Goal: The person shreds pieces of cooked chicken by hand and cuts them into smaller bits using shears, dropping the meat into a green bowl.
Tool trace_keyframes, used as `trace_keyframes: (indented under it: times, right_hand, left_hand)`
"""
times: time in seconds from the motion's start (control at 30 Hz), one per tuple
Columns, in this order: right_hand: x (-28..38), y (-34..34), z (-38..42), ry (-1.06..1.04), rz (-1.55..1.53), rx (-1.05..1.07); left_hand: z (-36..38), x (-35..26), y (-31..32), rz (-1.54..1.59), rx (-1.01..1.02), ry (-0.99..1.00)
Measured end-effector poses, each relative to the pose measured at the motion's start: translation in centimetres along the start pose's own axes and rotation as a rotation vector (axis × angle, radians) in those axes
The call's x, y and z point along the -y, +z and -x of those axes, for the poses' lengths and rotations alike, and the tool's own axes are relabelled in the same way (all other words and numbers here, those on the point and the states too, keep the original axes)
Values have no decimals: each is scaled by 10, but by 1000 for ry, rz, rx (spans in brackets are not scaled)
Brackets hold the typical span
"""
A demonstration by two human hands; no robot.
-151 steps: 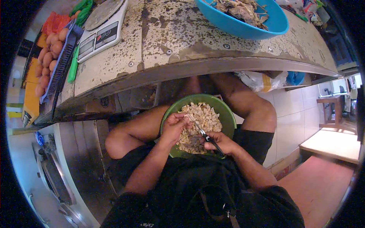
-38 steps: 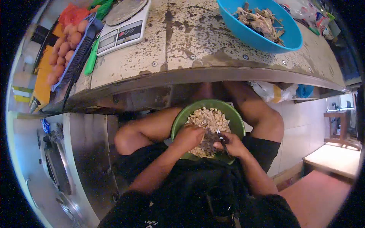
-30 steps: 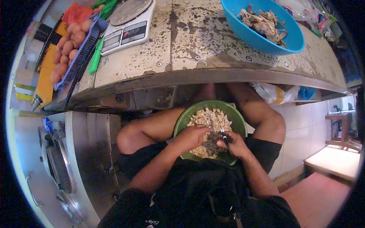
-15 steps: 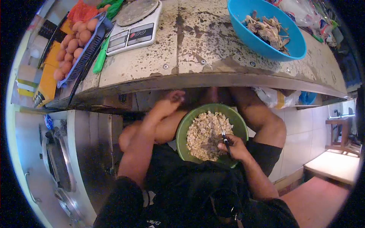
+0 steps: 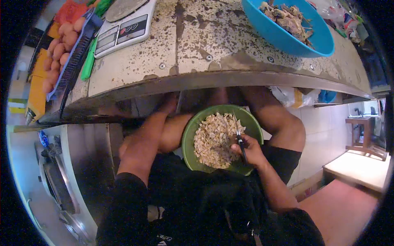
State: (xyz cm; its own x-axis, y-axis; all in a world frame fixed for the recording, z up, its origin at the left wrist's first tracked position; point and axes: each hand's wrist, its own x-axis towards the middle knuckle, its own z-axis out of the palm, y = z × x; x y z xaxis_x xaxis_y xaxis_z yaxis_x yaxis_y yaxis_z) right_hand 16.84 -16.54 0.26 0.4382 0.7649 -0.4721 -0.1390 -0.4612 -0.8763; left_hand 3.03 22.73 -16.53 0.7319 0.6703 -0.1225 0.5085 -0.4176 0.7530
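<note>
My right hand (image 5: 251,152) is closed around a slim black-handled metal cutting tool (image 5: 242,148), over the right side of a green bowl (image 5: 188,143). The tool's thin metal end points away from me above the food; I cannot make out whether it is a knife or scissors. Pale chopped pieces (image 5: 213,139), which look like meat, fill much of the bowl. The bowl sits between my knees. My left hand (image 5: 169,102) is left of the bowl, apart from it, in shadow below the counter's edge. Its fingers are dark and blurred.
The stained counter (image 5: 221,45) juts out above my knees. On it are a white kitchen scale (image 5: 111,40), a green-handled utensil (image 5: 88,63), eggs (image 5: 57,53) in a blue tray and a blue bowl (image 5: 287,43) of meat scraps. A red stool-like surface (image 5: 340,209) stands at right.
My left hand has moved left and farther under the counter's edge. My right hand still holds the tool over the bowl. The whole view has shifted a little left and up.
</note>
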Motion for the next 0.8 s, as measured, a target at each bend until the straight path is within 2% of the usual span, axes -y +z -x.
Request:
trace_keyframes:
  times: [0.03, 0.13, 0.17, 0.23, 0.37, 0.43, 0.47, 0.53, 0.57, 0.63, 0.67, 0.73, 0.77, 0.8]
  right_hand:
    - [1, 1, -1, -13, 13, -15]
    - [12, 1, 0, -41, 79, -24]
    - [16, 0, -1, -49, 133, -23]
    - [7, 0, -2, -51, 82, -28]
    - [14, 0, 0, -71, 18, -19]
    - [-3, -1, -4, -88, 20, 5]
    - [-9, -2, -6, -98, 29, 28]
    - [-5, -1, -3, -99, 26, 10]
    - [-3, 0, -2, -98, 29, -5]
    - [-3, 0, -2, -116, 47, -43]
    - [-3, 0, -2, -133, 72, -72]
    - [5, 2, 0, -121, 14, -72]
    - [7, 2, 1, -112, -39, -62]
    - [6, 1, 0, -106, -39, -72]
  left_hand:
    - [-9, 22, 9, -144, -52, 51]
    - [11, -35, -24, -94, 65, 15]
    - [9, -35, -25, -95, 58, 14]
    - [6, -33, -26, -288, 25, 111]
    - [23, -39, -62, -461, 34, 26]
    - [44, -92, -104, 203, 161, -323]
    - [45, -110, -115, 197, 163, -319]
    - [48, -135, -125, -75, 147, -122]
    - [54, -143, -124, -79, 152, -118]
    - [77, -155, -113, 313, 166, -54]
    - [93, -181, -106, 311, 176, -53]
    - [128, -244, -89, 834, 221, -187]
    - [139, -245, -76, 836, 234, -188]
    - [148, -242, -64, 878, 236, -93]
